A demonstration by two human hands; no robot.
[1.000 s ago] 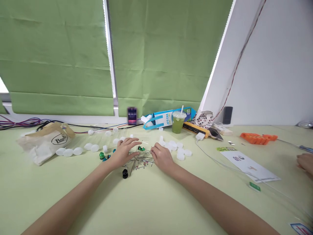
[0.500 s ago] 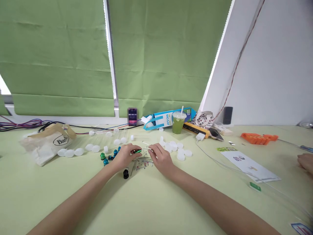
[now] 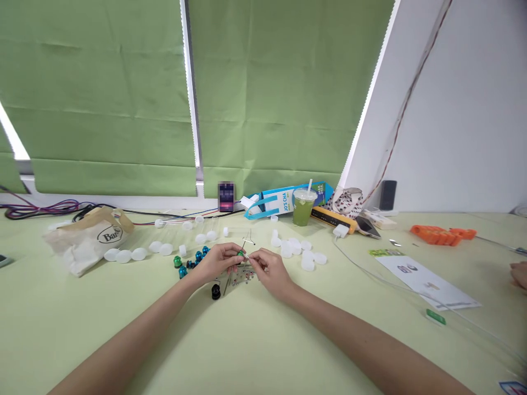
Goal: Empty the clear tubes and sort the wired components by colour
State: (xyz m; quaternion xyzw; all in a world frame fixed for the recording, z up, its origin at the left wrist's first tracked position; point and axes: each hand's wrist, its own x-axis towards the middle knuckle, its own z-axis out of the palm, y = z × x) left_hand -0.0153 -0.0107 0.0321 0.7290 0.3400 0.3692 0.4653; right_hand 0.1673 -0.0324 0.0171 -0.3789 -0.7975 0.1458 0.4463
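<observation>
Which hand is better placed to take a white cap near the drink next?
Probably the right hand: those white caps lie just beyond it. The left hand is farther away, holding the green piece.

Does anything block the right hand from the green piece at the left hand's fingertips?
Nothing visible does. The green piece sits at the fingertips of the left hand, with those of the right hand close beside it; contact is too small to tell. The loose small parts lie lower in the view, not between.

Bright even light, daylight glaring past green blinds (image 3: 288,99), soft shadow beside left forearm (image 3: 152,323), small parts (image 3: 242,275) indistinct
</observation>
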